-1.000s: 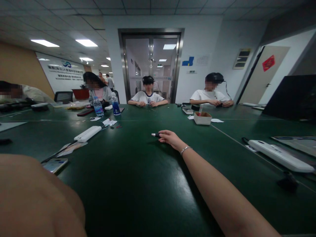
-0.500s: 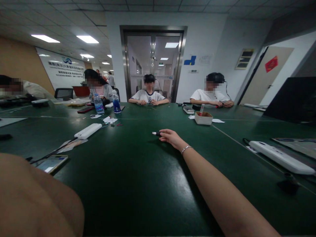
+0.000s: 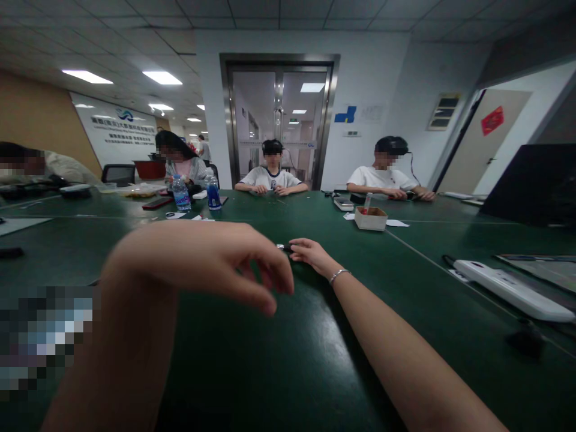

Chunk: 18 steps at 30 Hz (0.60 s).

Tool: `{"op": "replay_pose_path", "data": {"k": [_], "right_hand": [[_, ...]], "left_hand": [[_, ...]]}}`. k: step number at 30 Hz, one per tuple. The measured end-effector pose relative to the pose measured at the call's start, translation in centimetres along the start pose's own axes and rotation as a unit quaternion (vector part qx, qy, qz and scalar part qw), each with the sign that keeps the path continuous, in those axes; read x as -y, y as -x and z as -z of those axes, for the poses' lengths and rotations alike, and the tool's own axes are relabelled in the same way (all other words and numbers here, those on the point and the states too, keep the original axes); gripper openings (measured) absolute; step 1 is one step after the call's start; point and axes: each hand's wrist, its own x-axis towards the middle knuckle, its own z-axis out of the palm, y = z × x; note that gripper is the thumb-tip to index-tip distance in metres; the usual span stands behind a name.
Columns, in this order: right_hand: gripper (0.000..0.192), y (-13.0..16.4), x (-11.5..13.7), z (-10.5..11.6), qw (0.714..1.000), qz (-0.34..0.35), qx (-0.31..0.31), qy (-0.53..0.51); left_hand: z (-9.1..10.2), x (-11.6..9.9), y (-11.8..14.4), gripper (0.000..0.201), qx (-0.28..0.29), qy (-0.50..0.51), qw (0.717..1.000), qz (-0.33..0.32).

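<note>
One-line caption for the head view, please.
Right hand pinches a small dark object on the green table; left hand hovers, open.

Table (image 3: 252, 360): dark green top, smooth, semi-glossy, reflecting the ceiling lights in soft patches. Small dark object (image 3: 284, 246) at the fingers (image 3: 300, 246) of the right hand (image 3: 315, 256): black with a shiny metallic-looking end. Bracelet (image 3: 338, 275) on that wrist: thin, bright, metal-like. Power strip (image 3: 513, 289), near right: white smooth plastic, slight sheen. Small box (image 3: 370, 218), far right: pale matt cardboard. Bottles (image 3: 180, 193), far left: clear glossy plastic. Door frame (image 3: 279, 59): brushed metal around glass.
</note>
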Motion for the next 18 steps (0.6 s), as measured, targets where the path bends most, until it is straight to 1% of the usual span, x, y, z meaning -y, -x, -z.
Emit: {"op": "replay_pose_path", "data": {"k": [2, 3, 4, 5, 6, 7, 8, 10, 13, 16, 18], "right_hand": [[0.018, 0.0, 0.0, 0.0, 1.0, 0.002, 0.011, 0.003], [0.019, 0.0, 0.0, 0.0, 1.0, 0.0, 0.014, 0.007], [0.019, 0.0, 0.0, 0.1, 1.0, -0.003, 0.015, 0.01], [0.019, 0.0, 0.0, 0.1, 1.0, -0.006, 0.015, 0.014], [0.019, -0.1, 0.0, 0.1, 1.0, -0.007, 0.015, 0.017], [0.018, -0.1, 0.0, 0.1, 1.0, -0.007, 0.016, 0.02], [0.018, -0.2, -0.1, 0.1, 1.0, -0.007, 0.017, 0.024], [0.018, -0.3, -0.2, 0.1, 0.999, -0.005, 0.023, 0.035], [0.017, -0.5, -0.4, -0.1, 0.998, 0.005, 0.031, 0.055], [0.017, -0.5, -0.5, -0.3, 0.996, 0.019, 0.039, 0.072], [0.016, -0.5, -0.5, -0.3, 0.996, 0.02, 0.043, 0.076]], "left_hand": [[-0.6, -2.1, -1.3, 0.025, 0.063, -0.101, 0.993, -0.023], [-1.2, -3.0, -2.0, 0.026, 0.077, -0.161, 0.983, -0.031], [-2.1, -3.5, -2.5, 0.03, 0.07, -0.221, 0.972, -0.034], [-3.0, -3.7, -2.8, 0.036, 0.046, -0.273, 0.96, -0.032], [-4.1, -3.5, -3.0, 0.041, 0.016, -0.309, 0.951, -0.025], [-5.2, -2.9, -3.1, 0.044, -0.007, -0.322, 0.947, -0.013], [-6.2, -2.1, -3.1, 0.048, -0.019, -0.314, 0.949, -0.003], [-7.8, 0.0, -3.0, 0.055, -0.02, -0.268, 0.963, 0.005], [-9.1, 2.6, -3.0, 0.055, -0.009, -0.187, 0.982, -0.038], [-9.4, 3.6, -3.4, 0.043, 0.025, -0.133, 0.987, -0.086], [-9.4, 3.7, -3.7, 0.034, 0.026, -0.117, 0.986, -0.112]]}}
